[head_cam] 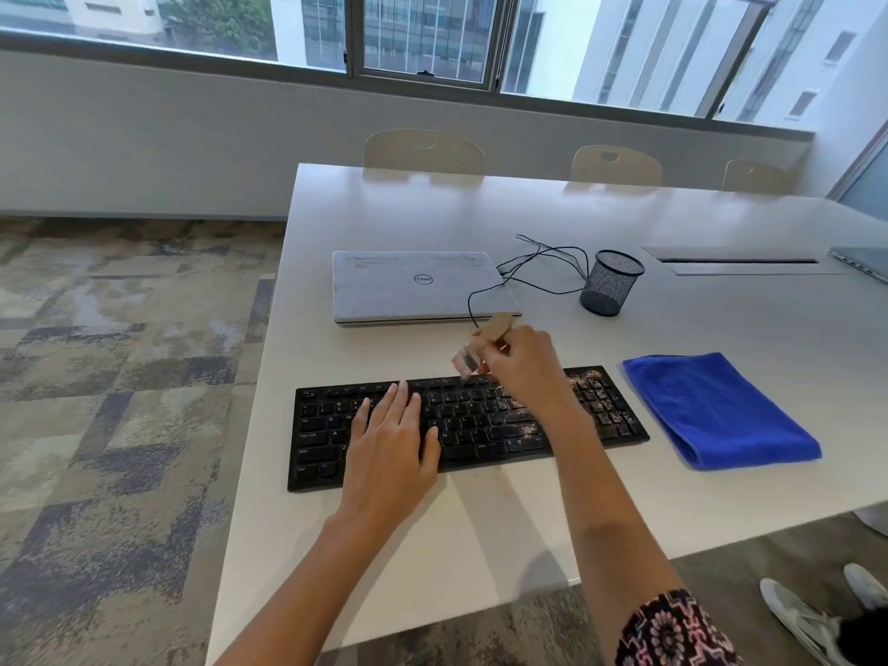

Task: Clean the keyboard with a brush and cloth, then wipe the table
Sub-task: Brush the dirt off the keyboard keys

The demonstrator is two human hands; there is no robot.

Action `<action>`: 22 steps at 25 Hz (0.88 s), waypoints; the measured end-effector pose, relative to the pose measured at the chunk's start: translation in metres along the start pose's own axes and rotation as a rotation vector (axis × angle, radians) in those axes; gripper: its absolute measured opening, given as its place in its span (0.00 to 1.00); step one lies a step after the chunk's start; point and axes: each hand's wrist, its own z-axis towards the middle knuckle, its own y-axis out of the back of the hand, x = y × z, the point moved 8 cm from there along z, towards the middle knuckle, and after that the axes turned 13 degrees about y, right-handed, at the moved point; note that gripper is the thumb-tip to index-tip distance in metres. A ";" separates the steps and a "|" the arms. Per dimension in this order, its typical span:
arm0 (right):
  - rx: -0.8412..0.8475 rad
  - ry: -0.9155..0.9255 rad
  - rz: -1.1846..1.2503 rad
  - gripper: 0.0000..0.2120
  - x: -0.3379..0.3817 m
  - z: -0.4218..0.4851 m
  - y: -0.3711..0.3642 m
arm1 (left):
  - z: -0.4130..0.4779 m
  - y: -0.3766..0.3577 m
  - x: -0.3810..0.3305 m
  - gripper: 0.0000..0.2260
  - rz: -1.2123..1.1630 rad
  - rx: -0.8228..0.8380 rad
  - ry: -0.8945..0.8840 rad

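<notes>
A: Near edge first. Your patterned sleeve (672, 632) is showing at the bottom right, and both your forearms are reaching over the white table (480, 531).

B: Left hand (389, 439): you are laying it flat on the left-centre keys of the black keyboard (475, 425), fingers straight, gripping nothing.

A: The keyboard is lying near the table's front edge, tilted slightly. Pale crumbs (588, 379) are sitting on its right-hand keys.

B: Right hand (521, 362): you are holding it over the keyboard's top row, with the fingers curled round the wooden handle of the brush (495, 329). The bristles are pointing down and left.

A: The brush is blurring. Cannot tell whether the bristles are touching the keys.

B: The blue cloth (721, 411) is lying folded on the table just beside the keyboard's right end. Neither of your hands is touching it.

A: Farther back, a closed silver Dell laptop (413, 286) is lying behind the keyboard. A black cable (533, 264) is looping on the table by the laptop's right side.

B: A black mesh pen cup (610, 283) is standing upright to the right of the laptop, beside the cable.

A: Three beige chairs (423, 149) are standing along the far edge of the table, below a window (427, 36).
</notes>
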 end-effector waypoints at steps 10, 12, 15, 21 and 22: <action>-0.074 -0.012 0.017 0.14 -0.006 -0.006 0.014 | 0.019 -0.018 -0.024 0.29 0.123 0.102 -0.045; -0.053 0.000 0.018 0.12 -0.007 -0.009 0.006 | 0.018 -0.019 -0.022 0.32 0.138 0.090 -0.033; 0.007 -0.013 -0.013 0.13 -0.012 -0.009 0.001 | 0.015 -0.020 -0.020 0.33 0.149 0.061 -0.036; 0.049 0.097 0.125 0.10 0.017 0.009 -0.016 | 0.013 -0.020 -0.020 0.30 0.185 0.062 -0.027; 0.086 0.112 0.135 0.10 0.020 0.010 -0.023 | 0.013 -0.020 -0.020 0.30 0.190 0.062 -0.025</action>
